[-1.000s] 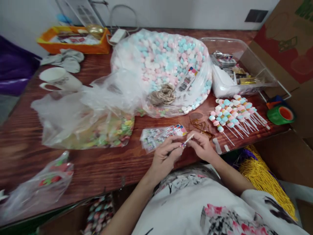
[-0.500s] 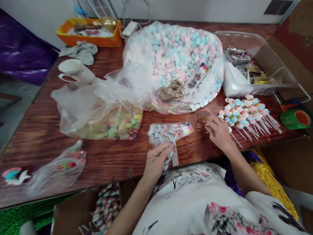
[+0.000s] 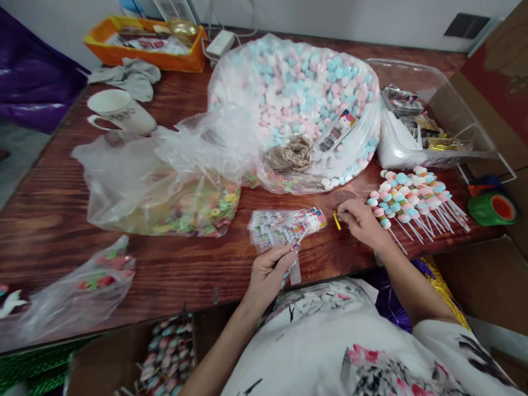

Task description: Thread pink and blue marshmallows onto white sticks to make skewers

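Note:
At the table's front edge my left hand [image 3: 269, 270] is closed round a marshmallow skewer, whose white stick [image 3: 303, 237] points up and to the right. Most of its blue and white pieces are hidden under my fingers. Just beyond that hand lie overlapping printed clear packets [image 3: 274, 226]. To the right, my right hand [image 3: 363, 221] pinches a short yellow twist tie [image 3: 337, 220] a little above the wood. Beside this hand rests a pile of marshmallow skewers [image 3: 408, 192], their sticks toward the front right.
A large clear bag of marshmallows [image 3: 297, 82] fills the back middle, with a bag of gummy candy [image 3: 206, 212] left of it. Around them stand a mug [image 3: 121, 113], an orange box [image 3: 144, 61], a clear plastic bin [image 3: 449, 82] and green tape [image 3: 487, 208]. Below is a carton of skewers [image 3: 169, 352].
My right hand has lifted slightly from the small pile of ties and now has a yellow one in its fingertips. The skewer's stick now shows above my left hand. The view has shifted slightly.

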`<state>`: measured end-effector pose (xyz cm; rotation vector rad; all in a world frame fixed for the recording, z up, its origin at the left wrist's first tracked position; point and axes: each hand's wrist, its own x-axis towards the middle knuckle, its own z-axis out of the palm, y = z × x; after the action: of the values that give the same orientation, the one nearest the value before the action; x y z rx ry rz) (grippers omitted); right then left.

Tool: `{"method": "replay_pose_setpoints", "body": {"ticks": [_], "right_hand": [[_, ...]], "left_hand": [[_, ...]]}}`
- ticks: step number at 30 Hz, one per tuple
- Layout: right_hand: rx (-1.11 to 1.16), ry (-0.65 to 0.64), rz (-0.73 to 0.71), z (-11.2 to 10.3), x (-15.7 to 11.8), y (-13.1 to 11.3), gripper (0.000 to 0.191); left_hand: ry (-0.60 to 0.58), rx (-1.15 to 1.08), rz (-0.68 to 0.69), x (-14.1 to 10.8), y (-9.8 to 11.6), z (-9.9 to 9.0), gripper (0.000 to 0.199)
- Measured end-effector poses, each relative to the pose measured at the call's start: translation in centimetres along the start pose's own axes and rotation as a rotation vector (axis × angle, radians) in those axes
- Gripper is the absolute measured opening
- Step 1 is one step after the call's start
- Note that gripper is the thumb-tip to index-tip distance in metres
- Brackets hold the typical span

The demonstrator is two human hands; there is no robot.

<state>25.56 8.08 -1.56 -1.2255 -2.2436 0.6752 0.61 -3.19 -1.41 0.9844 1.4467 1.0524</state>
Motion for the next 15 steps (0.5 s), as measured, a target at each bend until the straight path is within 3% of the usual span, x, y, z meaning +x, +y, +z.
{"method": "replay_pose_setpoints", "body": {"ticks": [2, 7, 10, 13, 15], "right_hand": [[0.176, 0.108, 0.056, -0.1, -0.5, 0.3, 0.014], [0.135, 0.189, 0.089, 0.3, -1.5, 0.7, 0.011], [0.210, 0.309, 0.123, 0.2, -2.1, 0.2, 0.012], [0.272, 0.402, 0.071, 0.2, -2.5, -1.3, 0.004], [0.302, 0.388, 0.004, 0.3, -2.6, -2.5, 0.006]], "left_hand": [[-0.017, -0.032, -0.060, 0.1, -0.1, 0.1, 0.028], [-0.082, -0.040, -0.058, 0.7, 0.0, 0.7, 0.026], [-0.090, -0.029, -0.035, 1.0, 0.1, 0.9, 0.025], [-0.098, -0.024, -0.043, 1.2, 0.1, 1.1, 0.026], [-0.109, -0.016, -0.054, 1.3, 0.0, 1.4, 0.026]]}}
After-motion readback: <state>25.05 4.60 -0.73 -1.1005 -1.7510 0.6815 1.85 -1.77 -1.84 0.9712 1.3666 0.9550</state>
